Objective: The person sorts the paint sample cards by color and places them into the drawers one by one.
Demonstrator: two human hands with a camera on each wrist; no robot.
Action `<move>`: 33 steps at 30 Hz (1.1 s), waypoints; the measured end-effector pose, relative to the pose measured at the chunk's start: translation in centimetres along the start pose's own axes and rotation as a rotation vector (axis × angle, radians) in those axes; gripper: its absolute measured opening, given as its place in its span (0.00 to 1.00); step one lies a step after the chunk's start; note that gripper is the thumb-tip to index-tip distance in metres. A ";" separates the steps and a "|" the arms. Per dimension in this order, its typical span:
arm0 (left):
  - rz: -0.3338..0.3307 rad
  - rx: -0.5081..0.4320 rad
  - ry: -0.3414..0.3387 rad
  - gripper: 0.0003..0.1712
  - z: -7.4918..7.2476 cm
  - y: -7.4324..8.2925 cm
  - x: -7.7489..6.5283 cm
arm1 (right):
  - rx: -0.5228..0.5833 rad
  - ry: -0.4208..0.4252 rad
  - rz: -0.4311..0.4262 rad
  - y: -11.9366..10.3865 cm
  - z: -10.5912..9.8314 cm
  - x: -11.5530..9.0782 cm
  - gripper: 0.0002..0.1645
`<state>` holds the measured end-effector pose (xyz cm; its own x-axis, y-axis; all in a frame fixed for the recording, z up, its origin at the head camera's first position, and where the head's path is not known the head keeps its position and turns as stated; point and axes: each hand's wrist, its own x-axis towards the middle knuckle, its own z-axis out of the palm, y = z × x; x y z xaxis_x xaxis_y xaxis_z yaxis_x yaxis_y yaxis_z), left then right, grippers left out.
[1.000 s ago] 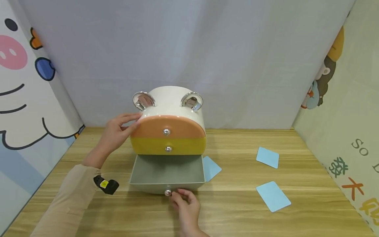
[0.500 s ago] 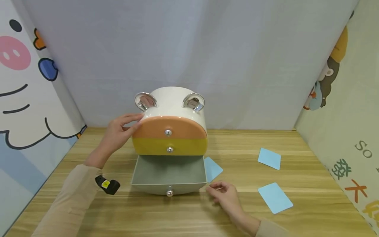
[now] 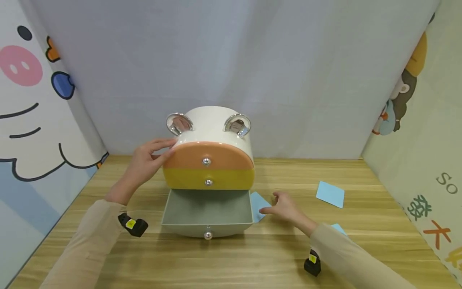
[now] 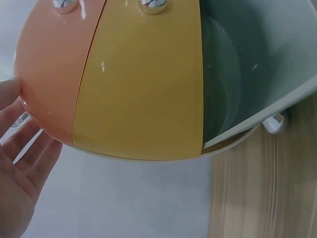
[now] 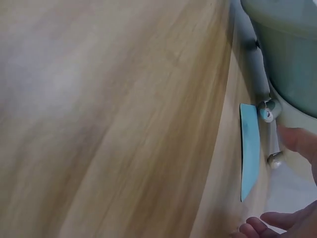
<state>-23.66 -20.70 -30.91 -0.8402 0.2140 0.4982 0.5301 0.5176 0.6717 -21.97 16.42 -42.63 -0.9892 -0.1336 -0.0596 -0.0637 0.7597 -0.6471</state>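
Note:
A small drawer chest with a white shell [image 3: 211, 118] and shiny mirrored ears stands on the table. Its orange [image 3: 187, 154] and yellow [image 3: 187, 178] drawers are closed, while the grey bottom drawer [image 3: 209, 206] is pulled out. My left hand [image 3: 144, 162] rests on the chest's upper left side, its thumb at the orange drawer's edge and fingers extended along the side in the left wrist view. Over a light blue card [image 3: 256, 202] beside the chest, my right hand [image 3: 285, 208] has thumb and fingers apart. The chest partly hides this card in the head view.
Another blue card [image 3: 330, 194] lies farther right on the wooden table [image 3: 231, 265]. A third card [image 3: 338, 229] is mostly covered by the right sleeve [image 3: 346, 253]. A grey curtain [image 3: 303, 80] hangs behind, with printed panels at both sides.
My right hand has left the bottom drawer's knob and moved right and farther back to the card beside the chest. The left hand keeps its place on the chest.

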 end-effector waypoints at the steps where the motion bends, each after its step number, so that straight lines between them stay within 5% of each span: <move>1: -0.002 -0.003 -0.003 0.18 0.0 0.0 0.0 | -0.028 0.005 -0.010 0.0 0.3 0.3 0.36; 4: -0.004 -0.006 -0.011 0.18 0.1 -0.1 0.0 | -0.121 0.025 -0.007 -0.3 1.1 0.8 0.31; 12: -0.001 -0.017 -0.014 0.18 0.0 0.1 0.0 | -0.367 0.092 0.007 -1.0 2.6 0.5 0.35; 23: 0.005 -0.010 -0.010 0.18 0.0 -0.1 0.0 | -0.239 0.039 0.078 -1.8 2.6 1.1 0.31; 30: -0.001 -0.007 -0.015 0.18 0.0 0.1 0.0 | -0.173 0.028 0.044 -1.7 2.3 1.2 0.43; 33: -0.001 -0.006 -0.016 0.18 -0.1 0.2 0.0 | -0.040 0.038 0.035 -1.3 2.1 1.4 0.39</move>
<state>-23.59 -20.65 -30.72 -0.8426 0.2270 0.4883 0.5297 0.5129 0.6755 -23.02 13.92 -43.43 -0.9952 -0.0825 -0.0524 -0.0330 0.7887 -0.6139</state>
